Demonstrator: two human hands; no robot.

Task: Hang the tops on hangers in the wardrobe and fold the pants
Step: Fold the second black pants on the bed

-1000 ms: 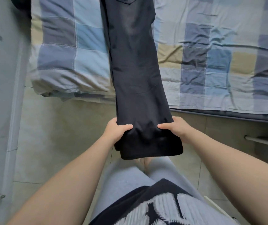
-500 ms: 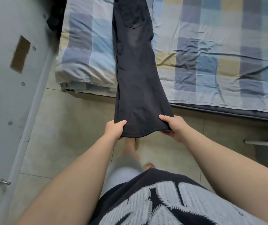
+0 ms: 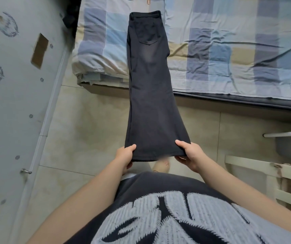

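While hands (image 3: 126, 154) grip pants (image 3: 150, 81), waistband rests on checked bed (image 3: 229, 50).

Beige tiled floor (image 3: 81, 131) underfoot; blue, grey and tan checked bedcover (image 3: 229, 50) across the top; grey door (image 3: 9, 111) at left; white wooden frame (image 3: 247, 161) at right.

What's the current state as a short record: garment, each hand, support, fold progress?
garment: black pants, legs stacked lengthwise, back pocket up
waist end: lies on the bed
hem end: off the bed edge, held above the tiled floor
left hand: grips the left hem corner, thumb on top
right hand: grips the right hem corner, thumb on top
fold progress: halved lengthwise; no crosswise fold yet
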